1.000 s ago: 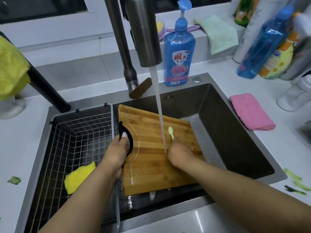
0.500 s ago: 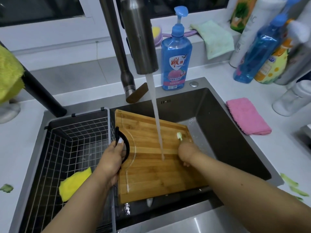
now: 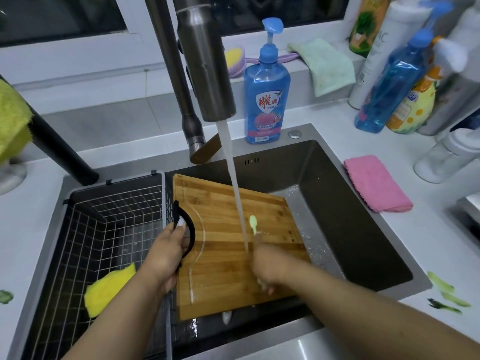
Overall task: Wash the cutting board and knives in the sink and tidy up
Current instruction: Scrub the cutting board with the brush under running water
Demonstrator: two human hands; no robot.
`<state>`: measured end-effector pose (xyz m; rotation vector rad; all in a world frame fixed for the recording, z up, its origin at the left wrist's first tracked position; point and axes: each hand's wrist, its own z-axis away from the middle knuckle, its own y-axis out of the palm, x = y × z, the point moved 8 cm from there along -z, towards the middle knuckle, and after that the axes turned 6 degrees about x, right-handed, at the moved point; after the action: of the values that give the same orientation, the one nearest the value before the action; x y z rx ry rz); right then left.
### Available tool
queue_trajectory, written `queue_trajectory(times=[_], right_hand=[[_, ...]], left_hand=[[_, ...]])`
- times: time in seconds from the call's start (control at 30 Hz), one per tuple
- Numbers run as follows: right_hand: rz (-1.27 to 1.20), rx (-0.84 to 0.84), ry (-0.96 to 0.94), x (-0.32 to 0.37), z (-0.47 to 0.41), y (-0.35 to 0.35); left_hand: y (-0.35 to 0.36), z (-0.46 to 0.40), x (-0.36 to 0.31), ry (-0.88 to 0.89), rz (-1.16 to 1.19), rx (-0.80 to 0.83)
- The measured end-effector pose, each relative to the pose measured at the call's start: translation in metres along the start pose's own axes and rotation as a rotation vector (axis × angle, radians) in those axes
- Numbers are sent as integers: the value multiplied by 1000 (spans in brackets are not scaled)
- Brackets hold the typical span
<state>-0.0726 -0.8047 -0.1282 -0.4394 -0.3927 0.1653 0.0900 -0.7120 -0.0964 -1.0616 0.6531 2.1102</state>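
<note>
A bamboo cutting board [image 3: 223, 276] lies tilted across the dark sink [image 3: 345, 229] under the tap's running stream [image 3: 235, 183]. My left hand [image 3: 166, 253] grips the black handle [image 3: 191, 229] on the board's left edge. My right hand [image 3: 268, 266] is blurred and holds a light green handled scrubber [image 3: 253, 224] pressed on the board's middle, right beside where the water lands. A small white piece [image 3: 226, 317] pokes out from under the board's near edge; I cannot tell what it is. No knife shows plainly.
A wire basket [image 3: 104, 229] fills the sink's left part, with a yellow sponge [image 3: 109, 289] in it. Blue dish soap [image 3: 266, 100] stands behind the sink. A pink cloth [image 3: 376, 183] and several bottles [image 3: 389, 87] are at the right. Green peel scraps [image 3: 446, 294] lie on the counter.
My right hand with the green scrubber has slid from the board's right edge back toward its middle and nearer to me. My left hand keeps its hold on the handle.
</note>
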Motion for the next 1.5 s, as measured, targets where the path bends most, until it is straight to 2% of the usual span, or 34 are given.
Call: queue_trajectory(times=[0.07, 0.13, 0.2, 0.3, 0.37, 0.47, 0.57, 0.73, 0.87, 0.93, 1.0, 1.13, 1.2, 1.33, 1.5], right_hand=[[-27, 39, -117, 19, 14, 18], [-57, 3, -172, 29, 11, 14], [-51, -59, -106, 18, -7, -3], [-15, -8, 104, -8, -14, -9], [19, 5, 81, -3, -3, 4], [-36, 16, -102, 20, 15, 25], [-28, -31, -75, 17, 6, 14], [70, -145, 112, -26, 9, -25], [-4, -115, -120, -11, 46, -4], [-35, -104, -168, -10, 48, -2], [-48, -166, -107, -30, 34, -23], [53, -279, 140, -86, 15, -63], [10, -254, 97, -85, 21, -56], [-151, -141, -132, -60, 47, -24], [-66, -321, 129, -126, 26, -67]], left_hand=[[1, 1, 0, -4, -2, 3], [1, 1, 0, -8, -9, -2], [0, 1, 0, -9, -17, -10], [-2, 0, 2, -20, -27, -20], [-4, -1, 3, -24, -31, -33], [-4, -1, 3, -26, -28, -43], [-4, 0, 2, -47, -27, -69], [-7, -2, 0, -88, 25, -155], [-5, -2, 4, -154, 11, -198], [-3, -2, 5, -174, 23, -213], [1, -1, 5, -194, 59, -223], [3, -3, 3, -208, 66, -215], [5, -3, 2, -217, 59, -203], [9, -2, 0, -242, 60, -188], [11, 0, -2, -259, 57, -188]])
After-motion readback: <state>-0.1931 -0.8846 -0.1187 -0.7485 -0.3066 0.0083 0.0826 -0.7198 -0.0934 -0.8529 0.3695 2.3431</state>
